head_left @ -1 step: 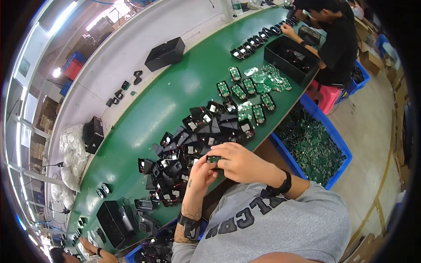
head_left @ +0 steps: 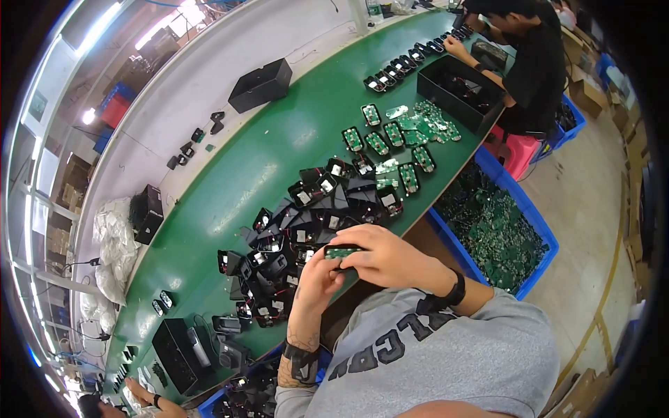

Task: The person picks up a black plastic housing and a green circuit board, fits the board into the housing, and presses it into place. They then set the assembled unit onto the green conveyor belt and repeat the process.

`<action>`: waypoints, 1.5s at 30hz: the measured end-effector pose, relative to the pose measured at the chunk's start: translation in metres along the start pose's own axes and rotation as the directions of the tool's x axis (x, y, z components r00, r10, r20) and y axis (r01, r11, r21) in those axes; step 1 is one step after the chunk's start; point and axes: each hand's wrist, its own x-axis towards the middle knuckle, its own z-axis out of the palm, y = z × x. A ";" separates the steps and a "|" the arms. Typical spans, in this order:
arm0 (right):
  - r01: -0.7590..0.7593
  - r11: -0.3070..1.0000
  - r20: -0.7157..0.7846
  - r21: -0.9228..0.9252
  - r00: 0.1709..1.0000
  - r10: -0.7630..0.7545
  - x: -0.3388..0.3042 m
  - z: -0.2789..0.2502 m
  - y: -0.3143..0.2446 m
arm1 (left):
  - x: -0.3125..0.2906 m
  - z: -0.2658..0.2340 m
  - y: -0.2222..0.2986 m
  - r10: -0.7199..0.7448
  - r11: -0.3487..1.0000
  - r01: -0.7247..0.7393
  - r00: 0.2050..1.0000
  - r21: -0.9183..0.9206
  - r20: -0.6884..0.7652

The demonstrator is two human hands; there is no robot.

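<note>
Pinching a small black plastic casing (head_left: 343, 246) with a green circuit board (head_left: 338, 253) inside, the bare left hand (head_left: 317, 282) and bare right hand (head_left: 385, 256) held it near jumbled black plastic housings (head_left: 277, 265) on the glossy green tabletop (head_left: 209, 202).

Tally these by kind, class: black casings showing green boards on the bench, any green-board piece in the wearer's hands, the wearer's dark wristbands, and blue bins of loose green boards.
Casings with boards on the bench: 6
Green-board piece in left hand and right hand: 1
Wristbands: 2
Blue bin: 1
Total: 10
</note>
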 end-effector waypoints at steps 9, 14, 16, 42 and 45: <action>-0.535 0.779 -0.587 0.327 0.532 0.611 -0.063 -0.066 0.083 | -0.022 -0.058 0.096 0.483 0.808 -0.328 0.844 0.490 -0.232; -0.748 0.655 -0.667 0.111 0.432 0.607 -0.082 -0.047 0.132 | 0.046 -0.169 0.173 0.588 0.501 -0.099 0.768 0.860 -0.254; -0.794 0.604 -0.658 0.069 0.419 0.626 -0.084 -0.042 0.137 | 0.088 -0.203 0.192 0.523 0.497 0.011 0.794 0.868 -0.309; -0.871 0.462 -0.607 -0.167 0.461 0.648 -0.049 -0.071 0.171 | -0.023 -0.096 0.113 0.657 0.567 -0.162 0.680 0.808 -0.325; -0.845 0.522 -0.591 -0.112 0.479 0.649 -0.053 -0.072 0.171 | -0.031 -0.086 0.075 0.698 0.611 -0.165 0.574 0.774 -0.428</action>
